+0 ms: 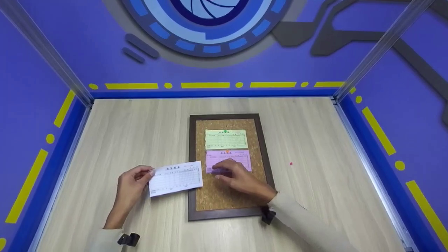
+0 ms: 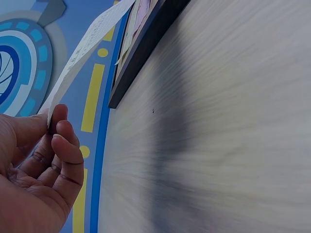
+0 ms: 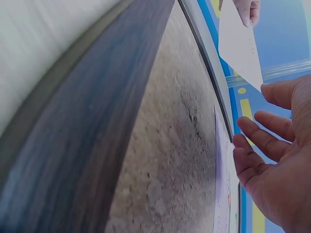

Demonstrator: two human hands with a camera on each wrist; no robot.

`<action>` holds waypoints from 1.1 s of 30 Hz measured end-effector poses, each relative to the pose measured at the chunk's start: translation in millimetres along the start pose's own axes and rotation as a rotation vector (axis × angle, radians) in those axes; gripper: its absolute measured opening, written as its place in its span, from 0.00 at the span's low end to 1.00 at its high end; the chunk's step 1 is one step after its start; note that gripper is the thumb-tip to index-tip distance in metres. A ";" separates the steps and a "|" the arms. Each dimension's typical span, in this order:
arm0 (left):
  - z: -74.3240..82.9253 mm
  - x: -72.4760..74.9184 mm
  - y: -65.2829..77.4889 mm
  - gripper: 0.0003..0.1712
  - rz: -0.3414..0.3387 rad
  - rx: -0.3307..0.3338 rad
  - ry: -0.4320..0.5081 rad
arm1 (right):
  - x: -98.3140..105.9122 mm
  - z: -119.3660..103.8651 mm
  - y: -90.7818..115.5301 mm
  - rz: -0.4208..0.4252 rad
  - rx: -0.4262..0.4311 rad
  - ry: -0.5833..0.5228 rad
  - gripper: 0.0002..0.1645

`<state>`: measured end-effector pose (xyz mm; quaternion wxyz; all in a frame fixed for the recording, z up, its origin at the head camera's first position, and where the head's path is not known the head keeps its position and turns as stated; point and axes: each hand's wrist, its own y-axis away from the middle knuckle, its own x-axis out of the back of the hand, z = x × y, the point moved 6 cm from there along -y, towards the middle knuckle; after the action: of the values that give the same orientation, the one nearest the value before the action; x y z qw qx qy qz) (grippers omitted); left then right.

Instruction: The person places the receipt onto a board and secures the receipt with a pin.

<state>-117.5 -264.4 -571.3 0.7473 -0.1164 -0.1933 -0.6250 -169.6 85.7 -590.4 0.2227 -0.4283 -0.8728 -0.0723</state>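
Note:
My left hand (image 1: 130,187) pinches a white printed form slip (image 1: 176,179) by its left end, thumb against the fingers. The slip is raised, and its right end overlaps the left frame edge of a cork board (image 1: 220,199). Over the board hovers my right hand (image 1: 243,180), fingers loosely bent and parted, with nothing between them in the right wrist view. Beneath it, a purple slip (image 1: 246,161) hangs on the cork by an orange pushpin (image 1: 227,151), its lower part partly hidden by the fingers. Above that, a green pushpin (image 1: 225,131) holds a pale green slip (image 1: 225,140).
A small red pushpin (image 1: 291,163) lies on the wooden tabletop (image 1: 315,203), right of the board. Blue printed panels (image 1: 224,75) enclose the table at the back and sides. Dark wrist straps (image 1: 128,239) show at both sleeves.

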 end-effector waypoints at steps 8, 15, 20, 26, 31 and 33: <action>1.3 -4.8 0.3 0.06 -0.006 0.000 -0.009 | -7.2 -3.8 -1.0 -0.025 0.012 -0.040 0.21; 4.7 -5.3 1.4 0.06 -0.014 -0.007 0.011 | -12.9 -7.4 -3.1 -0.028 0.003 -0.011 0.22; 8.4 -6.9 1.8 0.05 -0.023 -0.032 0.029 | -16.3 -8.8 -4.5 -0.032 -0.012 -0.044 0.22; 10.8 -10.8 1.9 0.05 -0.032 -0.033 0.037 | -17.4 -7.9 -5.0 -0.008 -0.028 -0.065 0.21; 13.4 -13.2 2.4 0.05 -0.030 -0.028 0.031 | -17.8 -8.7 -5.5 0.025 -0.056 -0.095 0.18; 14.5 -14.2 2.9 0.06 -0.030 -0.030 0.023 | -17.9 -8.8 -5.7 0.041 -0.070 -0.113 0.15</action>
<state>-118.8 -245.2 -564.2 0.7383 -0.1174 -0.1769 -0.6402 -161.7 66.5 -590.3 0.1594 -0.4569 -0.8720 -0.0739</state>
